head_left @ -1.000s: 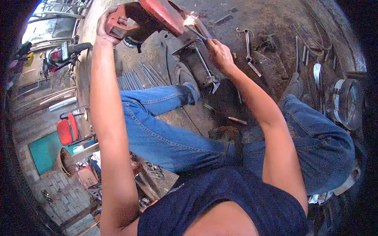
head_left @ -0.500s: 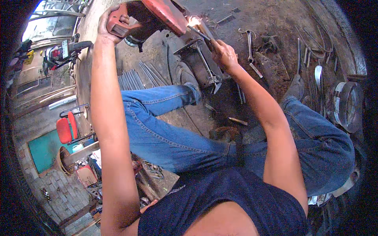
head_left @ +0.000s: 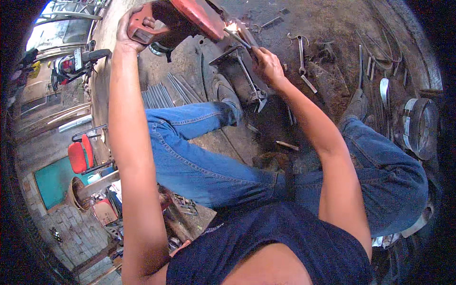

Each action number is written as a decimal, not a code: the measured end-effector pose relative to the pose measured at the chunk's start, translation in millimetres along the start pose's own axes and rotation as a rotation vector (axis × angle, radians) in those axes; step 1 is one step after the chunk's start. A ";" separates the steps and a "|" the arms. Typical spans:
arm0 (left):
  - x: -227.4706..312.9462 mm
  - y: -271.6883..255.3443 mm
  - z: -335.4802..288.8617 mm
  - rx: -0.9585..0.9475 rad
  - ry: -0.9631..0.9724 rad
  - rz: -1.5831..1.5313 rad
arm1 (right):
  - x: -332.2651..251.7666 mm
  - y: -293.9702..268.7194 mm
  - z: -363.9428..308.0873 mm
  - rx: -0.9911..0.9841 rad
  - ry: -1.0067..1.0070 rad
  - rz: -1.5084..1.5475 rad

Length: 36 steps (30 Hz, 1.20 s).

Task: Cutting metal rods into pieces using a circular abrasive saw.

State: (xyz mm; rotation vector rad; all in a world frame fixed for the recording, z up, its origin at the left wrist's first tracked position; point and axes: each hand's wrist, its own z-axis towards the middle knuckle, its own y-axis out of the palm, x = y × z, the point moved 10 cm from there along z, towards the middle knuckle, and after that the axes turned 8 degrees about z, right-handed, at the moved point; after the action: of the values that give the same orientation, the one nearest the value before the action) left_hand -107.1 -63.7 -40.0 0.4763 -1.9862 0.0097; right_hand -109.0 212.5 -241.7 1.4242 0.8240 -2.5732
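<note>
Up at the top left, my left hand [head_left: 128, 35] is closed round the red handle [head_left: 144, 29] of a cut-off saw. The saw's red blade guard [head_left: 202, 19] slants down toward the middle. Bright sparks [head_left: 232, 27] glow beside the guard's lower end. My right hand [head_left: 269, 65] grips a thin metal rod [head_left: 239, 39], whose far end reaches the sparks. Below the rod lies the saw's clamp screw [head_left: 247, 71] with its crank [head_left: 259, 97]. The blade's cutting edge is hidden by the guard and the glare.
A combination wrench [head_left: 301, 54] lies right of my right hand. Several metal rods [head_left: 159, 96] lie left of my foot. A pencil-like stick [head_left: 287, 145] rests between my legs. At the right edge stands a coil [head_left: 420, 128]; a motorcycle [head_left: 71, 66] is at the far left.
My right hand and the rod have shifted slightly left, toward the sparks. My left hand stays on the saw handle in nearly the same place.
</note>
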 end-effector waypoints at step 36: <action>-9.8 20.7 -16.3 0.050 0.020 0.166 | 74.1 18.3 -0.1 -0.103 0.546 0.271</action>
State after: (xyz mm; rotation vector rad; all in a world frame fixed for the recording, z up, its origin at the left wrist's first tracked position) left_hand -96.2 -37.9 -36.8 0.3407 -2.0041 0.1673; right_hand -144.7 210.1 -309.1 2.0735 0.7333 -1.9374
